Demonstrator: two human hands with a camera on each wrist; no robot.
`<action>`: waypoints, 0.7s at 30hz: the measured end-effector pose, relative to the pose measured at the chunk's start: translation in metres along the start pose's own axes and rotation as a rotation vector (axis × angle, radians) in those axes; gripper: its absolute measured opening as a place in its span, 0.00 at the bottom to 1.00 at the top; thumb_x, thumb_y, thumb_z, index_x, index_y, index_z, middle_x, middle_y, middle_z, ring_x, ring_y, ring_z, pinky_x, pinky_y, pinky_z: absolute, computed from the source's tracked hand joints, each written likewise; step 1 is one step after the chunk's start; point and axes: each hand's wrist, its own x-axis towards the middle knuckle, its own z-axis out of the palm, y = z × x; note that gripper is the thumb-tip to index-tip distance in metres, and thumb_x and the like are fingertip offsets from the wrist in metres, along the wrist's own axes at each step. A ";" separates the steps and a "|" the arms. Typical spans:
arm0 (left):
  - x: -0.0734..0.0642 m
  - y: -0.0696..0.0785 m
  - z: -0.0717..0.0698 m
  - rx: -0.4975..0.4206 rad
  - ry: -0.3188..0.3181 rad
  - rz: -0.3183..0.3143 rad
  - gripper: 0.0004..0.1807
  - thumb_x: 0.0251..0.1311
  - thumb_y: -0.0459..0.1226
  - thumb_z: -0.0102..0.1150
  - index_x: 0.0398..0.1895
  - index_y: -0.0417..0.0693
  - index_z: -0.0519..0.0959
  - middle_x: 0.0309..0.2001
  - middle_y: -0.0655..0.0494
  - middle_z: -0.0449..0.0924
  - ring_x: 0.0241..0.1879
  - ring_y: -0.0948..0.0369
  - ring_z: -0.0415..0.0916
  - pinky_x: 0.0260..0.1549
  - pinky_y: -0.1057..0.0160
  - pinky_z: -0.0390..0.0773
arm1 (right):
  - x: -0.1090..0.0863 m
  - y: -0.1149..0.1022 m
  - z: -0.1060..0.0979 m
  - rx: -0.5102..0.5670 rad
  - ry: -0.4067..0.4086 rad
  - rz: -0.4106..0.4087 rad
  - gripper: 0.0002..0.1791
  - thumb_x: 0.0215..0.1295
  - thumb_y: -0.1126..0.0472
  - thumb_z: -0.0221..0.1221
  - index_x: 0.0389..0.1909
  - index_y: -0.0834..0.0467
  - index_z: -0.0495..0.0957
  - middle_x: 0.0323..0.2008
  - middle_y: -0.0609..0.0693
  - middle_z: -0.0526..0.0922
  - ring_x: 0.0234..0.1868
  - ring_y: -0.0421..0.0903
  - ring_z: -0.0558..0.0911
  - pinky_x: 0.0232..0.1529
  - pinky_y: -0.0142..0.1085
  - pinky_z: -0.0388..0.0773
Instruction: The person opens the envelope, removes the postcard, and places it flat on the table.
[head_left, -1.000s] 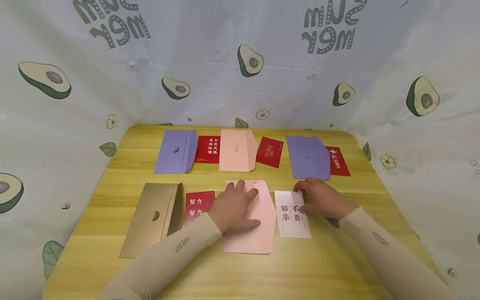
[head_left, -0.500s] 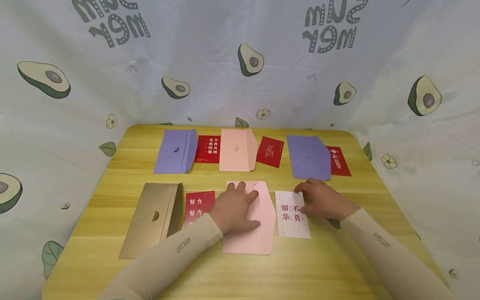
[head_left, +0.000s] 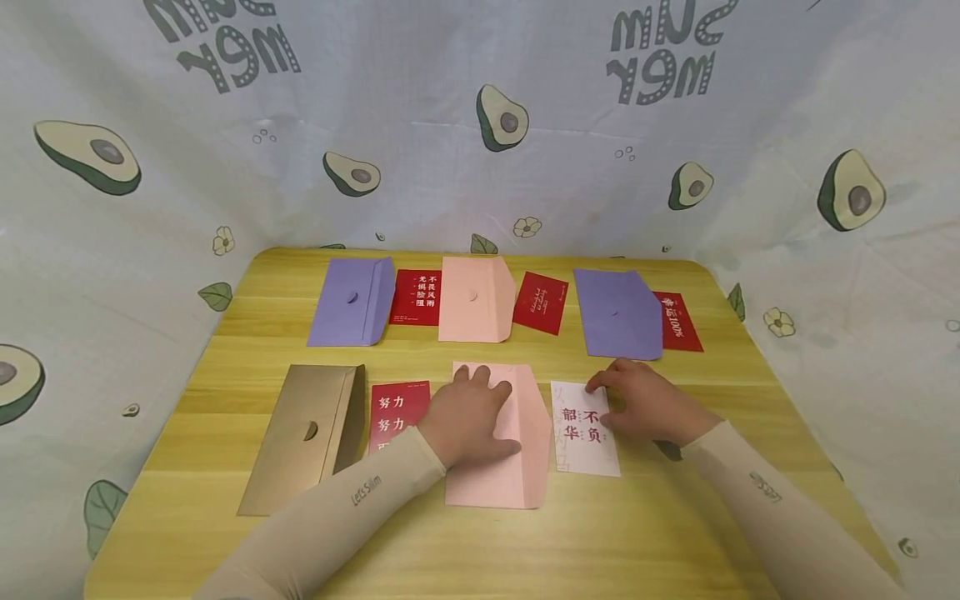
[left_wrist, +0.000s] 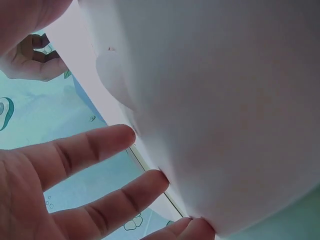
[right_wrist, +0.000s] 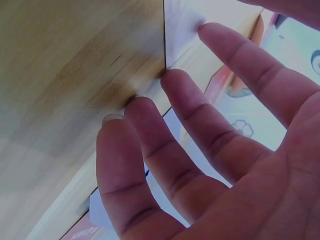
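Observation:
In the head view my left hand point(head_left: 468, 417) lies with spread fingers on a pink envelope point(head_left: 532, 467), its flap on the right. The left wrist view shows the fingertips point(left_wrist: 122, 135) against the envelope's pale surface point(left_wrist: 225, 110). Just right of it is a white card point(head_left: 587, 454) with red characters, flat on the table. My right hand point(head_left: 656, 404) is at that card's upper right edge, fingers loosely bent. In the right wrist view one fingertip point(right_wrist: 210, 32) touches the card point(right_wrist: 180, 30), while the other fingertips rest on or near the wood.
Farther back lie a purple envelope point(head_left: 348, 304), another pink envelope point(head_left: 468, 304) and a second purple envelope point(head_left: 618, 321), with red cards point(head_left: 540, 304) beside them. A gold envelope point(head_left: 300, 442) and a red card point(head_left: 393, 408) are to the left. Avocado-print cloth point(head_left: 420, 100) surrounds the table.

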 end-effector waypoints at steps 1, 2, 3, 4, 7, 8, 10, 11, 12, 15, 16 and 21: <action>0.000 0.000 0.000 -0.001 0.000 -0.002 0.39 0.52 0.69 0.67 0.60 0.55 0.82 0.50 0.47 0.79 0.52 0.42 0.77 0.35 0.50 0.86 | 0.000 0.000 0.001 0.002 0.000 -0.001 0.25 0.52 0.54 0.81 0.52 0.48 0.87 0.45 0.48 0.80 0.45 0.49 0.77 0.52 0.50 0.80; 0.000 0.000 0.000 0.000 0.000 -0.004 0.39 0.52 0.69 0.67 0.60 0.55 0.82 0.50 0.47 0.79 0.52 0.42 0.77 0.35 0.50 0.86 | 0.000 0.000 0.001 0.005 0.000 -0.002 0.25 0.52 0.54 0.81 0.52 0.48 0.87 0.45 0.48 0.80 0.45 0.49 0.77 0.52 0.50 0.81; -0.001 -0.001 0.001 0.005 0.001 -0.004 0.39 0.53 0.69 0.67 0.60 0.55 0.82 0.50 0.48 0.79 0.52 0.42 0.77 0.35 0.49 0.86 | 0.000 0.000 0.002 0.003 0.000 -0.001 0.25 0.52 0.54 0.81 0.52 0.48 0.87 0.46 0.48 0.80 0.45 0.49 0.77 0.52 0.50 0.81; -0.001 -0.001 0.001 0.010 0.001 -0.003 0.38 0.53 0.69 0.66 0.59 0.55 0.82 0.49 0.48 0.79 0.51 0.43 0.78 0.34 0.50 0.86 | 0.000 0.000 0.002 0.003 0.000 0.002 0.25 0.52 0.54 0.81 0.52 0.48 0.87 0.46 0.48 0.80 0.46 0.49 0.77 0.52 0.49 0.81; -0.002 -0.002 0.001 0.033 0.011 -0.001 0.37 0.54 0.71 0.63 0.55 0.56 0.83 0.45 0.50 0.79 0.45 0.47 0.78 0.32 0.52 0.84 | 0.001 -0.001 0.004 -0.004 -0.002 0.003 0.24 0.53 0.52 0.80 0.53 0.47 0.87 0.47 0.48 0.80 0.46 0.48 0.77 0.51 0.49 0.81; -0.002 -0.002 0.001 0.041 0.019 0.001 0.36 0.55 0.72 0.62 0.54 0.56 0.84 0.44 0.51 0.79 0.43 0.49 0.77 0.32 0.52 0.82 | 0.001 -0.001 0.004 -0.007 -0.001 0.000 0.24 0.54 0.52 0.79 0.52 0.48 0.87 0.47 0.48 0.80 0.46 0.48 0.77 0.51 0.48 0.81; -0.002 -0.003 0.000 0.052 0.033 0.005 0.35 0.56 0.72 0.60 0.51 0.57 0.85 0.41 0.53 0.78 0.41 0.51 0.76 0.35 0.52 0.81 | 0.002 -0.002 0.003 -0.016 0.004 -0.012 0.22 0.56 0.51 0.78 0.52 0.48 0.86 0.46 0.47 0.80 0.45 0.47 0.77 0.49 0.48 0.80; -0.002 -0.004 -0.001 0.059 0.038 0.009 0.35 0.56 0.72 0.60 0.49 0.57 0.85 0.41 0.54 0.78 0.42 0.52 0.76 0.37 0.51 0.80 | 0.003 -0.002 0.002 -0.021 0.010 -0.022 0.21 0.57 0.51 0.77 0.52 0.48 0.86 0.45 0.47 0.80 0.44 0.47 0.77 0.49 0.48 0.80; -0.002 -0.005 -0.002 0.064 0.041 0.012 0.33 0.57 0.72 0.60 0.48 0.57 0.85 0.40 0.54 0.78 0.42 0.52 0.76 0.39 0.50 0.80 | 0.004 -0.002 0.002 -0.024 0.014 -0.029 0.21 0.58 0.51 0.76 0.52 0.49 0.86 0.44 0.47 0.80 0.43 0.47 0.77 0.48 0.48 0.80; -0.002 -0.007 -0.005 0.069 0.038 0.024 0.29 0.59 0.70 0.61 0.42 0.57 0.86 0.40 0.56 0.78 0.46 0.54 0.76 0.45 0.49 0.79 | 0.007 -0.002 0.000 -0.035 0.021 -0.041 0.19 0.61 0.50 0.75 0.51 0.49 0.86 0.43 0.48 0.80 0.42 0.47 0.77 0.47 0.48 0.79; -0.001 -0.008 -0.006 0.068 0.037 0.031 0.29 0.59 0.69 0.61 0.41 0.57 0.86 0.41 0.57 0.79 0.47 0.54 0.76 0.46 0.49 0.79 | 0.008 -0.002 -0.001 -0.038 0.023 -0.039 0.19 0.61 0.50 0.75 0.51 0.49 0.86 0.43 0.48 0.80 0.42 0.47 0.77 0.47 0.48 0.79; -0.001 -0.018 -0.007 0.026 0.057 0.076 0.28 0.62 0.66 0.61 0.49 0.56 0.87 0.47 0.56 0.81 0.48 0.54 0.76 0.44 0.51 0.81 | 0.009 -0.002 0.003 -0.056 0.069 -0.035 0.27 0.62 0.49 0.74 0.59 0.53 0.82 0.49 0.54 0.79 0.44 0.50 0.79 0.48 0.50 0.81</action>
